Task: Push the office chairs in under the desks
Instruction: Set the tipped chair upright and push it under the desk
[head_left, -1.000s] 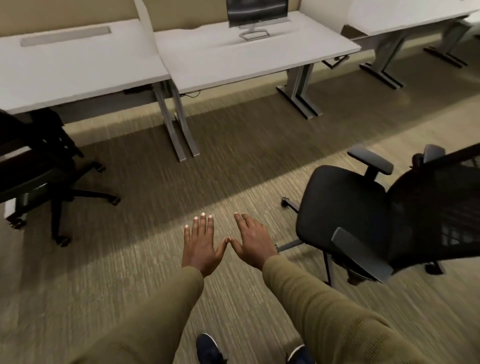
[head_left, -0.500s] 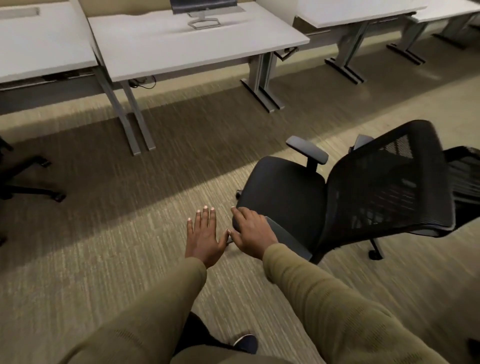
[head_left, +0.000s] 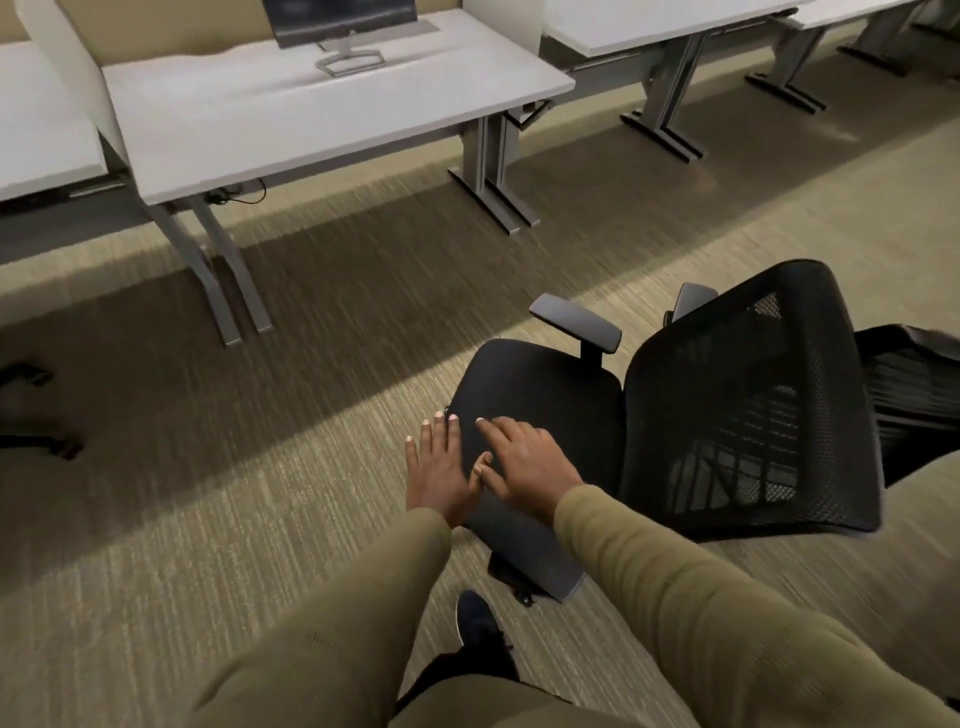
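Note:
A black office chair (head_left: 550, 395) with a mesh back (head_left: 748, 405) stands on the carpet, out from the white desk (head_left: 291, 114), its seat facing left. My left hand (head_left: 439, 467) hovers flat, fingers apart, over the seat's near edge. My right hand (head_left: 524, 467) is spread over the chair's near armrest; whether it touches is unclear. Thumbs of both hands almost meet. Neither hand grips anything.
A monitor (head_left: 337, 21) stands at the back of the desk. Grey desk legs (head_left: 493, 171) frame the gap under it. More desks (head_left: 649, 26) run to the right. Another chair's base (head_left: 31, 410) shows at the left edge, a second mesh chair (head_left: 914, 384) at the right.
The view has swung right and closer to the chair. Both hands have moved from over bare carpet to over the chair's seat edge and near armrest.

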